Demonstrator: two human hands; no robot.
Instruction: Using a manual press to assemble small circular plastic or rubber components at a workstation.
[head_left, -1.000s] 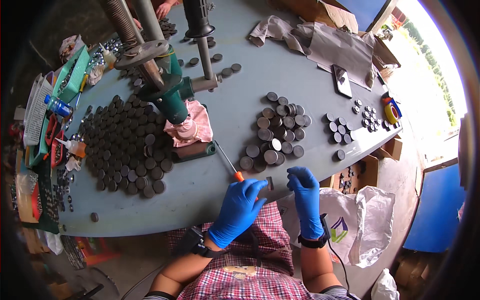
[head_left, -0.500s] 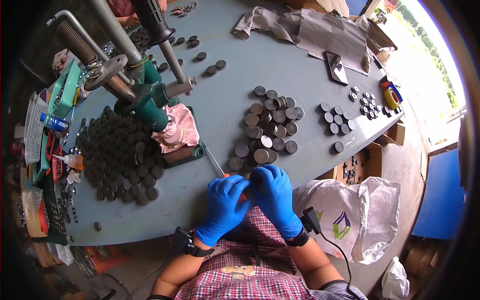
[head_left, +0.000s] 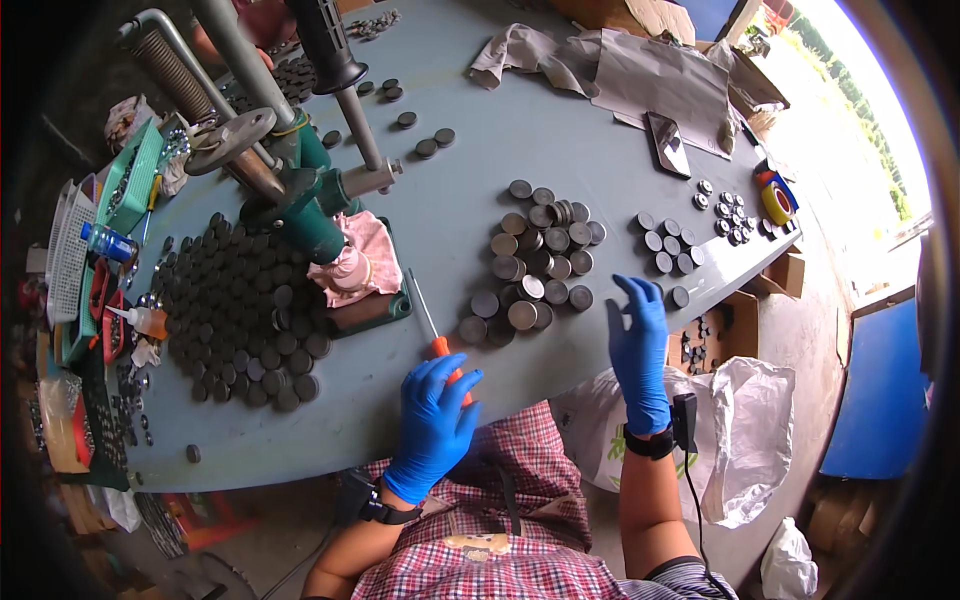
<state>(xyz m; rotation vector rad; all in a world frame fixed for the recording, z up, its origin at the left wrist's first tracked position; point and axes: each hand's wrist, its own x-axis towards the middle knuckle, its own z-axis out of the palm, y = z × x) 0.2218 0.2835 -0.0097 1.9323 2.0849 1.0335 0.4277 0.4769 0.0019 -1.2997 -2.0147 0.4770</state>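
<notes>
My left hand (head_left: 436, 420), in a blue glove, is closed around the orange handle of a screwdriver (head_left: 440, 348). The metal shaft points away from me over the table, toward the green press base. Farther right, my right hand (head_left: 638, 345), gloved in blue too, is above the table edge with fingers apart and nothing visible in it. Left of its fingers is a group of grey round discs (head_left: 556, 238), some stacked or tilted. A single disc (head_left: 679, 297) lies just to the right of its fingertips, below a smaller cluster of discs (head_left: 672, 242).
A green press (head_left: 310, 225) with a pink cloth (head_left: 362, 262) stands at left, beside a large heap of dark discs (head_left: 240, 310). Small metal-centred parts (head_left: 735, 215), a phone (head_left: 667, 145) and tape (head_left: 777, 203) lie at right. Another person's hand shows at the far left.
My hands have parted: the right moved right and opened, and the dark round piece is no longer seen in it. My left hand shifted slightly left with the screwdriver.
</notes>
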